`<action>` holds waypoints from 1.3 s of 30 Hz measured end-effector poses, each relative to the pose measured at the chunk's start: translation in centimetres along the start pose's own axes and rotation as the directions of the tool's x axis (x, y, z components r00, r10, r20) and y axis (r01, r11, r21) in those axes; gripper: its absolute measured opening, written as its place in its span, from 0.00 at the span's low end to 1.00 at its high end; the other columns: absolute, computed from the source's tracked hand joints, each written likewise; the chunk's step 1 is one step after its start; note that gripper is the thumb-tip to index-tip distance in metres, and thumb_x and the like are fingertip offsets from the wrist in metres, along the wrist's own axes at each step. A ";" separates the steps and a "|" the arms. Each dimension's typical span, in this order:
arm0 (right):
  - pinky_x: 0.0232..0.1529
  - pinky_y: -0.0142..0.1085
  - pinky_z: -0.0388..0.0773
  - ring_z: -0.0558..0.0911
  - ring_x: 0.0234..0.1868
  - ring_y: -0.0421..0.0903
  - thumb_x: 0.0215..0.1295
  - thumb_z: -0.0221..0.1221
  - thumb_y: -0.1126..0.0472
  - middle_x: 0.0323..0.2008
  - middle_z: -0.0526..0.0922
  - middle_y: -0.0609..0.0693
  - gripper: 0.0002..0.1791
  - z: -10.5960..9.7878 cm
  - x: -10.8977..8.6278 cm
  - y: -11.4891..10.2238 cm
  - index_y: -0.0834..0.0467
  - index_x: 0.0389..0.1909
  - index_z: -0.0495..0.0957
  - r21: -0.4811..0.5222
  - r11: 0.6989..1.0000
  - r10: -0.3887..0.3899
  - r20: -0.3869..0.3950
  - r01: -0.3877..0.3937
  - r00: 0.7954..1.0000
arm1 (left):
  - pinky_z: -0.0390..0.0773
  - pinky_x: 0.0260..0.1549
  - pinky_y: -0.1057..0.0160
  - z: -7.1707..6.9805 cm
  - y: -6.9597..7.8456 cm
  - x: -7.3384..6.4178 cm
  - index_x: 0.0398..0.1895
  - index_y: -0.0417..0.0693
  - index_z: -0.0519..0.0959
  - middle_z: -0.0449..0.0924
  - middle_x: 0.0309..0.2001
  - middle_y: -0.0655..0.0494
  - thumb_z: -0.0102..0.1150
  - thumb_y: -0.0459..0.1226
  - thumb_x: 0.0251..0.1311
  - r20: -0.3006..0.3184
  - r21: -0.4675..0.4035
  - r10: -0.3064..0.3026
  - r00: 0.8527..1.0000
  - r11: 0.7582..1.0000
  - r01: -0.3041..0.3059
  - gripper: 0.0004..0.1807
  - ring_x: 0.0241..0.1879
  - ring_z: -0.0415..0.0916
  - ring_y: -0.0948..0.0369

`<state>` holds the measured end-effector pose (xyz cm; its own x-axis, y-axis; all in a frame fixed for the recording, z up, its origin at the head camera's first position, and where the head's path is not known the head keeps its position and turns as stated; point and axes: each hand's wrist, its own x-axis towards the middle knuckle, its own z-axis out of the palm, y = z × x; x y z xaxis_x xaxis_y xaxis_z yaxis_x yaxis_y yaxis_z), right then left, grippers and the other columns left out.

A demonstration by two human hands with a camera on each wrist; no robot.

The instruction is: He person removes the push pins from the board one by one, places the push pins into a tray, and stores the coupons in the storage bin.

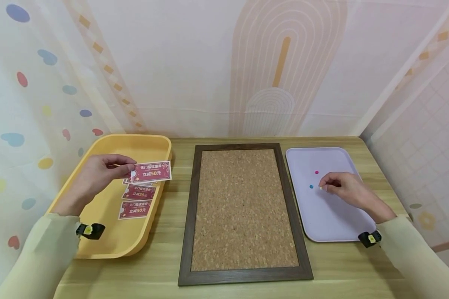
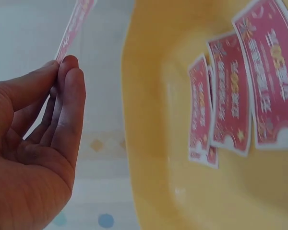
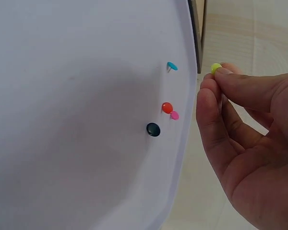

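Observation:
My left hand [image 1: 102, 172] pinches one red coupon [image 1: 151, 172] by its left end, holding it above the yellow tray [image 1: 106, 245]. More such coupons [image 2: 233, 91] lie overlapping inside that tray in the left wrist view. Between thumb and fingertips, my right hand [image 1: 346, 189] holds a yellow thumbtack [image 3: 215, 68] over the lilac tray [image 1: 307, 160]. On this tray, the right wrist view shows a blue thumbtack [image 3: 172, 66], a red thumbtack [image 3: 167, 107], a pink thumbtack [image 3: 174, 115] and a black thumbtack [image 3: 153, 129].
A cork board [image 1: 243, 207] in a dark wooden frame [image 1: 247, 275] lies flat between both trays on the wooden table [image 1: 164, 257]. Behind the table hangs a patterned cloth [image 1: 187, 74], with more cloth at the left and right sides.

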<state>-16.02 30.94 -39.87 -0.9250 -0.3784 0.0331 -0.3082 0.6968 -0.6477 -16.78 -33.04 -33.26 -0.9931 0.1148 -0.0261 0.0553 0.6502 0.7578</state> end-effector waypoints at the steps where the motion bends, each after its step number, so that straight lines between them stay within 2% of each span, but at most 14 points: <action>1: 0.33 0.30 0.75 0.76 0.33 0.38 0.66 0.62 0.77 0.34 0.84 0.51 0.05 0.0 0.0 0.1 0.65 0.37 0.83 0.002 1.000 -0.005 0.004 0.005 1.000 | 0.79 0.39 0.74 -0.1 -0.4 0.1 0.54 0.32 0.82 0.87 0.39 0.62 0.62 0.39 0.73 0.008 -0.009 -0.006 1.000 1.000 0.006 0.18 0.37 0.86 0.68; 6: 0.33 0.30 0.75 0.75 0.32 0.36 0.65 0.64 0.76 0.32 0.84 0.48 0.06 0.3 0.0 0.5 0.62 0.35 0.84 -0.020 1.000 -0.017 0.021 0.017 1.000 | 0.80 0.40 0.73 -0.6 -2.0 0.5 0.56 0.30 0.81 0.88 0.40 0.60 0.61 0.40 0.74 0.047 -0.035 -0.038 0.998 0.999 0.040 0.20 0.38 0.86 0.66; 12: 0.35 0.28 0.76 0.76 0.33 0.34 0.64 0.63 0.78 0.32 0.84 0.47 0.09 0.6 0.2 0.8 0.61 0.34 0.83 0.011 0.999 -0.038 0.070 0.038 0.997 | 0.81 0.42 0.72 -1.2 -3.6 0.8 0.57 0.28 0.79 0.88 0.40 0.62 0.59 0.41 0.75 0.088 -0.059 -0.065 0.994 0.996 0.070 0.22 0.39 0.87 0.65; 23: 0.37 0.29 0.75 0.76 0.34 0.35 0.64 0.62 0.78 0.32 0.84 0.45 0.10 1.2 0.3 1.3 0.59 0.32 0.84 -0.010 1.000 -0.016 0.124 0.018 0.992 | 0.84 0.42 0.68 -1.7 -6.1 1.6 0.60 0.23 0.76 0.88 0.41 0.61 0.57 0.35 0.76 0.144 -0.103 -0.104 0.984 0.987 0.119 0.20 0.40 0.86 0.68; 27: 0.36 0.29 0.74 0.75 0.34 0.36 0.65 0.62 0.77 0.32 0.83 0.44 0.10 1.3 0.3 1.1 0.58 0.32 0.84 -0.033 0.999 -0.007 0.127 0.011 0.992 | 0.84 0.44 0.66 -1.7 -6.8 1.6 0.60 0.24 0.76 0.88 0.43 0.60 0.58 0.36 0.76 0.162 -0.102 -0.129 0.978 0.984 0.147 0.22 0.41 0.86 0.67; 33: 0.35 0.29 0.73 0.74 0.33 0.37 0.65 0.62 0.76 0.31 0.83 0.44 0.10 1.3 0.3 1.1 0.59 0.32 0.84 -0.046 0.999 0.012 0.138 -0.006 0.990 | 0.84 0.47 0.63 -1.5 -7.5 1.7 0.63 0.23 0.74 0.87 0.49 0.50 0.58 0.37 0.75 0.201 -0.097 -0.148 0.968 0.981 0.170 0.24 0.42 0.86 0.67; 39: 0.35 0.30 0.73 0.74 0.34 0.37 0.66 0.62 0.75 0.31 0.83 0.45 0.09 1.3 0.3 1.2 0.59 0.33 0.84 -0.044 0.999 0.018 0.145 -0.011 0.989 | 0.84 0.46 0.62 -1.2 -8.3 1.9 0.62 0.20 0.72 0.87 0.47 0.52 0.56 0.33 0.76 0.207 -0.111 -0.164 0.964 0.976 0.190 0.22 0.41 0.85 0.68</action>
<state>-16.40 30.86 -41.69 -0.8884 -0.4504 -0.0889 -0.3070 0.7270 -0.6142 -19.21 -39.14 -38.81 -0.9454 0.1591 -0.2845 -0.1463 0.5729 0.8065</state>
